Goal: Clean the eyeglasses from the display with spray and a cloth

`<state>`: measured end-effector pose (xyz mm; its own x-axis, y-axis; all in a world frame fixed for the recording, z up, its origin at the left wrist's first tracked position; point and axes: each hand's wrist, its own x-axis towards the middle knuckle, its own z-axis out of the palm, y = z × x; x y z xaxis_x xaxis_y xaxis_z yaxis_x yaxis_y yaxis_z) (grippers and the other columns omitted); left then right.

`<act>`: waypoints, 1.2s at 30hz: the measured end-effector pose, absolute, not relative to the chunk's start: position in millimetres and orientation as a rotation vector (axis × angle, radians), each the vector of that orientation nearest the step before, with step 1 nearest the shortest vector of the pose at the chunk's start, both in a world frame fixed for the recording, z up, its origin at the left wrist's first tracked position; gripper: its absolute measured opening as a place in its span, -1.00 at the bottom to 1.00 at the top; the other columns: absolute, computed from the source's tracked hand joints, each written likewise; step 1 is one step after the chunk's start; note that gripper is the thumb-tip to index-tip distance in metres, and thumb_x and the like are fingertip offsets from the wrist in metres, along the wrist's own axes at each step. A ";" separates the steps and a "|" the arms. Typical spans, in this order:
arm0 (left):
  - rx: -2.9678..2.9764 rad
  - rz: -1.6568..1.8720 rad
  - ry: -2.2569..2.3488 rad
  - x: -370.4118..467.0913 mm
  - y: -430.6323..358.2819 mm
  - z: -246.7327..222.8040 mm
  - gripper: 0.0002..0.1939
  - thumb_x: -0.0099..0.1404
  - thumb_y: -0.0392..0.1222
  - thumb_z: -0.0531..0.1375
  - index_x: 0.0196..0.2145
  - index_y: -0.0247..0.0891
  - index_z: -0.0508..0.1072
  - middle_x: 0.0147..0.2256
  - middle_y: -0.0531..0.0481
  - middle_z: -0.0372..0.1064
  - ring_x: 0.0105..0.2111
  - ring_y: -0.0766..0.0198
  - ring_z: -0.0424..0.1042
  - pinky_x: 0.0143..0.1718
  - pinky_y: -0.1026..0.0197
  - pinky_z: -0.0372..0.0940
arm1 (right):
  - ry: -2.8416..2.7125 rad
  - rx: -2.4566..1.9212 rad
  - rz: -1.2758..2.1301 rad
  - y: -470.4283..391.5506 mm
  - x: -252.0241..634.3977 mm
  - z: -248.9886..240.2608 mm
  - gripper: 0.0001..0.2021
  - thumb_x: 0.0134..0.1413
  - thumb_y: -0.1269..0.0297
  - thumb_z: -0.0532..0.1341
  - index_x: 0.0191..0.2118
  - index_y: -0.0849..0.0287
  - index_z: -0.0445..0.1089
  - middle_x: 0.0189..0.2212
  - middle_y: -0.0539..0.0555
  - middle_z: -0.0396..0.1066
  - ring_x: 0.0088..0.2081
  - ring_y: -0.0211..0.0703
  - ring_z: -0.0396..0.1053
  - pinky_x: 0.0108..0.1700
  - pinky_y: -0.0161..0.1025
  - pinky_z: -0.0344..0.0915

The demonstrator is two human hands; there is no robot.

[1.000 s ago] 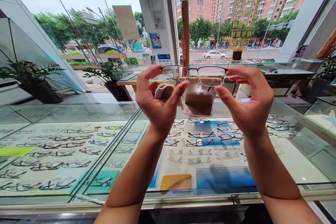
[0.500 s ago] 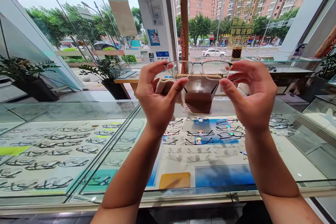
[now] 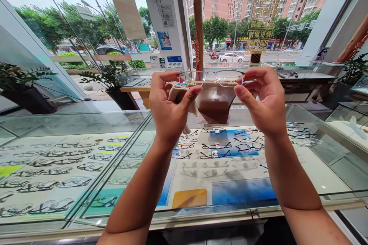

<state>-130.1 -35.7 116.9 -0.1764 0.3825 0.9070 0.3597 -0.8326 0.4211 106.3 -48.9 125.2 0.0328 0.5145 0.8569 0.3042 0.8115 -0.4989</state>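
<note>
I hold a pair of thin-framed glasses (image 3: 212, 78) up at chest height above a glass display counter (image 3: 86, 130). My left hand (image 3: 169, 107) pinches the left end of the frame between thumb and forefinger and also keeps a beige cleaning cloth (image 3: 178, 95) tucked in its palm. My right hand (image 3: 263, 101) grips the right end of the frame by the hinge. The lenses face away from me, towards the window.
Under the counter glass lie rows of several glasses (image 3: 227, 147) on white and blue trays, plus a yellow pad (image 3: 189, 198). A brown stand (image 3: 214, 107) sits on the counter behind my hands. Potted plants (image 3: 115, 80) and shop windows lie beyond.
Both hands have shifted slightly left and down with the glasses, and the frame has tilted flatter, so the lenses now look thinner. My grip is unchanged.
</note>
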 end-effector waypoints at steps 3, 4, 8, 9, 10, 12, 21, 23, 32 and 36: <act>2.056 2.166 0.918 -133.5 -35.8 117.4 -0.38 0.26 0.42 0.39 0.06 -0.02 0.47 -0.07 -0.05 0.55 -0.25 0.14 0.54 -0.30 0.08 0.41 | -1.573 -0.657 0.195 -47.1 108.2 125.8 -0.59 0.23 -0.14 0.42 0.00 -0.04 0.40 -0.09 0.04 0.47 -0.07 -0.08 0.53 -0.06 -0.13 0.56; 2.076 2.145 0.924 -134.5 -35.8 117.5 -0.39 0.27 0.41 0.38 0.07 -0.02 0.47 -0.10 -0.04 0.56 -0.27 0.15 0.54 -0.33 0.09 0.39 | -1.573 -0.644 0.202 -46.5 109.0 125.9 -0.60 0.22 -0.13 0.42 -0.01 -0.04 0.40 -0.10 0.04 0.47 -0.08 -0.09 0.53 -0.07 -0.14 0.56; 2.080 2.123 0.944 -135.9 -36.9 118.1 -0.40 0.27 0.39 0.39 0.07 -0.03 0.48 -0.13 -0.02 0.58 -0.33 0.19 0.54 -0.37 0.11 0.35 | -1.590 -0.651 0.212 -44.3 111.8 126.2 -0.58 0.22 -0.16 0.42 0.00 -0.04 0.40 -0.12 0.03 0.48 -0.11 -0.10 0.53 -0.10 -0.15 0.55; 2.061 2.139 0.949 -135.6 -37.4 118.4 -0.40 0.25 0.39 0.41 0.06 -0.03 0.50 -0.12 -0.01 0.57 -0.35 0.20 0.53 -0.38 0.12 0.35 | -1.596 -0.662 0.213 -44.0 112.4 126.1 -0.57 0.22 -0.17 0.42 0.01 -0.04 0.40 -0.12 0.04 0.48 -0.11 -0.10 0.53 -0.10 -0.15 0.55; 2.042 2.157 0.957 -135.1 -37.8 118.6 -0.39 0.23 0.38 0.43 0.05 -0.02 0.51 -0.11 -0.01 0.57 -0.36 0.21 0.51 -0.38 0.12 0.35 | -1.603 -0.669 0.217 -43.7 113.1 126.1 -0.56 0.21 -0.18 0.41 0.02 -0.04 0.40 -0.11 0.04 0.49 -0.10 -0.09 0.53 -0.09 -0.14 0.55; 2.021 2.207 0.977 -133.8 -38.5 118.9 -0.38 0.19 0.36 0.47 0.03 -0.03 0.53 -0.12 -0.01 0.55 -0.38 0.23 0.48 -0.40 0.12 0.34 | -1.615 -0.665 0.239 -43.3 114.4 125.8 -0.55 0.22 -0.17 0.42 0.03 -0.04 0.40 -0.08 0.05 0.52 -0.09 -0.08 0.54 -0.06 -0.11 0.56; 2.078 2.398 0.980 -128.7 -42.9 119.0 -0.41 0.18 0.26 0.52 0.01 -0.09 0.55 -0.11 -0.06 0.49 -0.35 0.21 0.41 -0.36 0.12 0.34 | -1.623 -0.646 0.256 -41.6 117.7 123.8 -0.59 0.21 -0.10 0.45 0.05 -0.06 0.47 0.02 0.07 0.60 -0.11 -0.04 0.59 -0.02 -0.01 0.57; 2.083 2.408 0.984 -128.0 -44.2 118.6 -0.44 0.19 0.22 0.53 0.02 -0.07 0.55 -0.11 -0.05 0.48 -0.37 0.24 0.38 -0.35 0.12 0.34 | -1.619 -0.667 0.242 -42.2 117.3 124.0 -0.59 0.21 -0.12 0.44 0.05 -0.05 0.49 0.03 0.09 0.60 -0.10 -0.02 0.59 -0.02 0.00 0.58; 2.085 2.413 0.991 -128.5 -43.7 115.8 -0.45 0.18 0.09 0.57 0.07 -0.03 0.57 -0.06 -0.04 0.49 -0.35 0.25 0.40 -0.31 0.11 0.35 | -1.581 -0.728 0.168 -45.9 116.1 126.2 -0.60 0.20 -0.09 0.44 0.03 0.00 0.54 0.02 0.11 0.62 -0.16 -0.04 0.60 -0.09 -0.03 0.58; 2.075 2.387 0.967 -130.0 -40.8 117.0 -0.44 0.19 0.16 0.55 0.07 -0.04 0.58 -0.05 -0.07 0.49 -0.23 0.17 0.48 -0.26 0.10 0.41 | -1.568 -0.719 0.108 -47.0 116.4 126.1 -0.61 0.19 -0.07 0.46 0.03 -0.01 0.54 -0.02 0.09 0.60 -0.18 -0.06 0.59 -0.08 -0.03 0.57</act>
